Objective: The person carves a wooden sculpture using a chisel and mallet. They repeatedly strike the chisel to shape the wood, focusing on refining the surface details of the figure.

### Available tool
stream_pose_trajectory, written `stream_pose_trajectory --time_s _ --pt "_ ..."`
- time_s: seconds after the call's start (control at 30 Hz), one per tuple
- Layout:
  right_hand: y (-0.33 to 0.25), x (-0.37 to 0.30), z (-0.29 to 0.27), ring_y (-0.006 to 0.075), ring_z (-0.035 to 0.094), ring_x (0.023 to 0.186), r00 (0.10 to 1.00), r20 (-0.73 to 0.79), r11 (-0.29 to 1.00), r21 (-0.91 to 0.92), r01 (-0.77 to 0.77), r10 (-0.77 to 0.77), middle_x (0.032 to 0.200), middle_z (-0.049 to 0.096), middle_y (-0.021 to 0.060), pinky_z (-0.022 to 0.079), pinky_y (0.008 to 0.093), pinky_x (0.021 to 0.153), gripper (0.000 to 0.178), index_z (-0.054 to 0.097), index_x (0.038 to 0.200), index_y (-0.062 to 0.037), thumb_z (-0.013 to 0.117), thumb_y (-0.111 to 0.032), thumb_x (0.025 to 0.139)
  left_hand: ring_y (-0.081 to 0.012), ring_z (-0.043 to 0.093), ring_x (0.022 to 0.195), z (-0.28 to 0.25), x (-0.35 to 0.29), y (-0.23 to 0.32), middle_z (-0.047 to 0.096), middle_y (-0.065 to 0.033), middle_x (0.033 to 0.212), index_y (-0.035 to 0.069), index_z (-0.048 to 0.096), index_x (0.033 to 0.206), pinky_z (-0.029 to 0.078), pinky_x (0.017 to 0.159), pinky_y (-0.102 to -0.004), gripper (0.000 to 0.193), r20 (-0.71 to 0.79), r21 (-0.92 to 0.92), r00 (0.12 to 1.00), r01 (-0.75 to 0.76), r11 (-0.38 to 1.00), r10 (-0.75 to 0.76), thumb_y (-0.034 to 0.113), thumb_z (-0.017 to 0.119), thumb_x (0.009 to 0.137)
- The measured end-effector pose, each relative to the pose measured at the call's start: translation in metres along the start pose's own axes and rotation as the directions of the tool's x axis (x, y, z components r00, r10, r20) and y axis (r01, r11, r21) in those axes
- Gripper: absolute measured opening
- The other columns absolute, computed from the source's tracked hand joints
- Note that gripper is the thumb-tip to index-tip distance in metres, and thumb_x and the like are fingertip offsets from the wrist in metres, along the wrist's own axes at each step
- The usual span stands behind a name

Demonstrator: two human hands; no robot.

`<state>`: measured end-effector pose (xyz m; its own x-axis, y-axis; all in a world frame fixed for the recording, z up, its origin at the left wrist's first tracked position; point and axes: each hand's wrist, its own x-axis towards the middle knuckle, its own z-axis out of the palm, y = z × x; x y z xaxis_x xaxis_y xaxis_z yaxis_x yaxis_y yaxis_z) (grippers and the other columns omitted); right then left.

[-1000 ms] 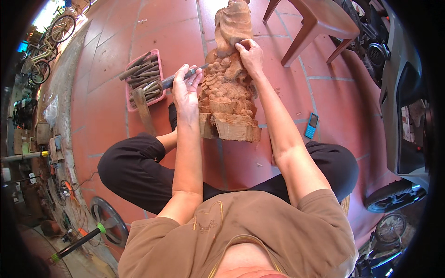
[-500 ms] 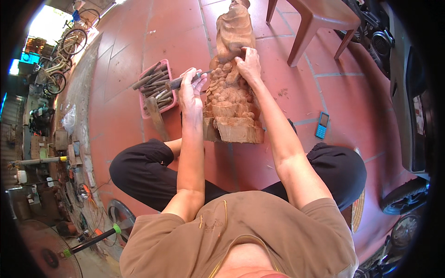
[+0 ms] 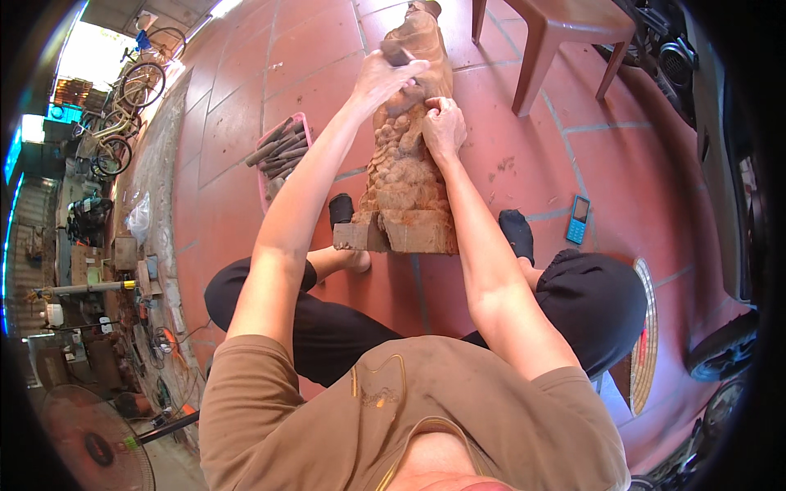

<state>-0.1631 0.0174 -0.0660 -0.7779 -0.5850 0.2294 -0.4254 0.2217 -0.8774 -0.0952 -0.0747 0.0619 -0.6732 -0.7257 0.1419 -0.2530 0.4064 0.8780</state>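
A carved wooden statue (image 3: 401,176) lies on the tiled floor before me, its flat base towards me and its narrow end far off. Above its upper part, my left hand (image 3: 378,82) is closed round a carving chisel (image 3: 396,55). Only the chisel's dark wooden handle shows; the blade is hidden. My right hand (image 3: 444,131) rests against the statue's right side, lower down than the left. Its fingers are curled and pressed together, and whatever they may pinch is hidden.
A pink basket (image 3: 306,129) of wooden-handled tools (image 3: 282,151) stands left of the statue, partly behind my left forearm. A blue phone (image 3: 578,219) lies to the right. Beyond it are a brown plastic chair (image 3: 565,24) and motorbike parts (image 3: 675,61). A fan (image 3: 98,446) stands at lower left.
My left hand has moved up and to the right with the chisel, from beside the statue to over its upper part. The right hand has slid slightly towards me, its fingers more curled.
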Motion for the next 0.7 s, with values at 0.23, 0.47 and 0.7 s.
stream_pose_trajectory --time_s 0.23,0.47,0.7 --pt "0.005 0.0 0.003 0.0311 0.062 0.097 0.998 -0.058 1.0 0.001 0.02 -0.02 0.096 0.066 0.0086 0.049 0.0444 0.083 0.016 0.068 0.088 -0.0109 0.054 -0.007 0.081 -0.0323 0.07 0.087 0.026 0.023 -0.006 0.071 -0.0199 0.087 -0.003 0.07 0.096 0.055 0.08 -0.0413 0.055 0.125 0.546 0.988 -0.149 0.824 0.095 0.047 0.075 0.075" --pt "0.003 -0.002 0.006 0.0326 0.062 0.095 0.995 -0.085 0.999 0.013 0.046 -0.045 0.094 0.067 0.0111 0.05 0.0443 0.083 0.017 0.068 0.085 -0.0107 0.053 -0.006 0.08 -0.033 0.071 0.082 0.025 0.021 -0.005 0.071 -0.0228 0.083 -0.005 0.069 0.098 0.055 0.081 -0.0424 0.062 0.104 0.625 0.981 -0.193 0.756 0.164 0.054 0.069 0.078" --pt "0.007 0.001 0.001 0.0321 0.062 0.096 0.997 -0.081 1.0 -0.019 -0.003 0.001 0.095 0.067 0.0108 0.049 0.0445 0.083 0.019 0.069 0.085 -0.0095 0.05 -0.006 0.079 -0.0102 0.064 0.052 -0.006 0.021 0.004 0.065 -0.0047 0.06 0.003 0.069 0.076 0.054 0.053 -0.0281 0.047 -0.007 0.341 0.994 0.102 0.935 -0.106 0.049 0.077 0.078"
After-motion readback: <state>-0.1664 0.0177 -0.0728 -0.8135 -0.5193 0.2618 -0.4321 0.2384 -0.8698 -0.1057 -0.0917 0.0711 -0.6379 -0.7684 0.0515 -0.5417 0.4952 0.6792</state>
